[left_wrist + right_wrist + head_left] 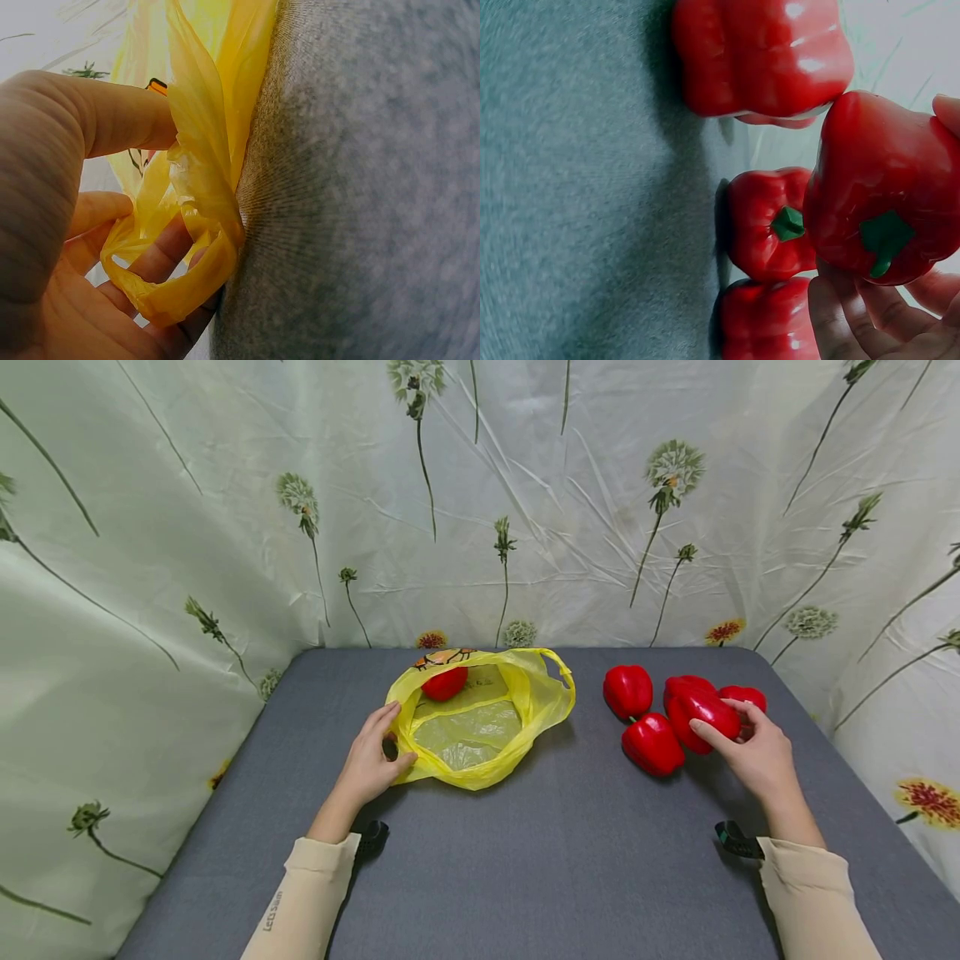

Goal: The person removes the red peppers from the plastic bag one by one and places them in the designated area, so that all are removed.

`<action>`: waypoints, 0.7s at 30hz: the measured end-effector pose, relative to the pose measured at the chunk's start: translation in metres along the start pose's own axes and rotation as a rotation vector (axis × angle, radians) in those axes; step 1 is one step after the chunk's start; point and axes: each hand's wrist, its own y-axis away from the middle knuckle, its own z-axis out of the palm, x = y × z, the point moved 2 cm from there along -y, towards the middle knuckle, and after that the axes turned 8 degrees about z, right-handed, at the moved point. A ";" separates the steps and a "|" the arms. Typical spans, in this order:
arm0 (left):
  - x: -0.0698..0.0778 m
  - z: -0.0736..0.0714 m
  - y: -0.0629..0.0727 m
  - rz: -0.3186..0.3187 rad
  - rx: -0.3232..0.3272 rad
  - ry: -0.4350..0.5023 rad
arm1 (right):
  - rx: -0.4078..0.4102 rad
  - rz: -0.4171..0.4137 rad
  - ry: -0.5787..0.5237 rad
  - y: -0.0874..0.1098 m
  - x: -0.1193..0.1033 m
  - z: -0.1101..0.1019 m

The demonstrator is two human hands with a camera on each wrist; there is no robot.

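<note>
A yellow plastic bag (491, 774) lies with its mouth held wide, and one red bell pepper (445, 684) shows inside at the back. My left hand (367, 758) grips the bag's left edge; in the left wrist view, fingers pass through its handle loop (187, 296). Off to the right, my right hand (761, 760) holds another red bell pepper (889, 180) between thumb and fingers, raised off the table, its green stem facing the right wrist camera. Beside and behind it are other red peppers, including a front one (652, 745) and a back-left one (628, 692).
A grey table (555, 868) spreads beneath everything. Another pepper (746, 697) sits behind my right fingers, partly covered. The bag's other handle (561, 670) stands up at its right. A pale curtain (480, 560) with dandelion prints hangs behind the table's back edge.
</note>
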 end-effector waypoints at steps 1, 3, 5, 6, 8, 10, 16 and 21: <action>0.000 0.000 0.000 -0.001 0.000 0.000 | 0.000 0.003 0.000 0.000 0.001 0.000; 0.000 -0.001 0.000 -0.003 -0.001 -0.001 | -0.003 0.008 0.004 -0.001 0.003 0.001; 0.000 -0.001 0.000 -0.005 -0.002 -0.001 | -0.009 0.015 0.009 -0.003 0.006 0.001; 0.000 -0.001 0.000 -0.007 -0.004 -0.002 | -0.014 0.020 0.011 -0.003 0.007 0.001; 0.000 -0.001 0.000 -0.008 -0.007 -0.004 | -0.022 0.028 0.016 -0.005 0.010 0.002; 0.000 -0.001 0.000 -0.010 -0.009 -0.004 | -0.027 0.037 0.021 -0.006 0.013 0.003; 0.000 0.000 0.000 -0.004 -0.005 -0.002 | -0.023 0.054 0.038 -0.007 0.019 0.006; 0.000 0.000 0.000 0.004 -0.002 -0.005 | -0.031 0.052 0.050 -0.008 0.023 0.008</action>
